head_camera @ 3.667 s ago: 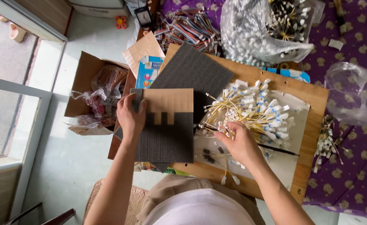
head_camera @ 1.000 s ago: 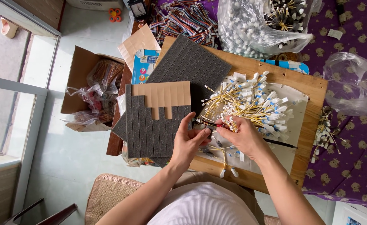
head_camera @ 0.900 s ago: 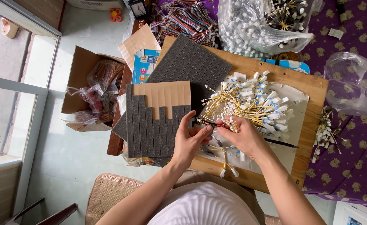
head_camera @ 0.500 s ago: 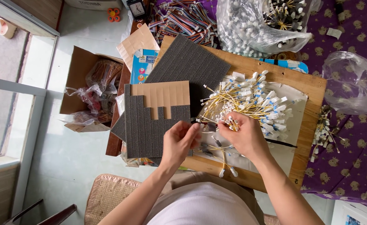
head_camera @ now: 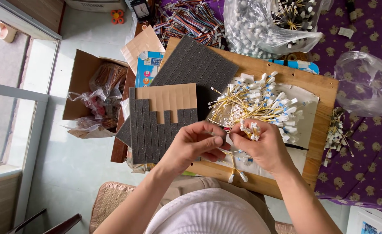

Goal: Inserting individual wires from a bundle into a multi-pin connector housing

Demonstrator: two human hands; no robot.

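here, item one: right hand (head_camera: 264, 145), fingers curled around a small bunch of yellow wire leads (head_camera: 252, 130) with white plug ends, the plugs standing up out of the fist. item two: left hand (head_camera: 195, 145), thumb and forefinger pinched together just beside the right, tips meeting at one thin lead between the two hands; whether it grips that lead or only touches it cannot be told. a few leads hang loose below the hands.

handling note, as a judgement: the leads are thin and tangle easily, so one is best drawn out slowly by its plug while the right fist keeps the rest snug; a sideways tug would likely drag neighbours along.

beyond the fingertips: a spread pile of yellow leads with white connectors (head_camera: 260, 102) on a pale sheet. to the left of the left hand: a dark grey foam sheet cut in strips (head_camera: 156, 134), part peeled to show brown card backing; a second grey foam pad (head_camera: 197, 65) lies further out. all rest on a wooden board (head_camera: 325, 125).

further out from the hands: a clear bag of white connectors (head_camera: 260, 26), bundles of coloured ribbon cable (head_camera: 186, 19), an empty crumpled clear bag (head_camera: 364, 84) far right on a purple patterned cloth (head_camera: 373, 173). far left: an open cardboard box (head_camera: 86, 97) of bagged goods on a pale tiled floor (head_camera: 69, 169), beside a sliding window frame (head_camera: 30, 95).
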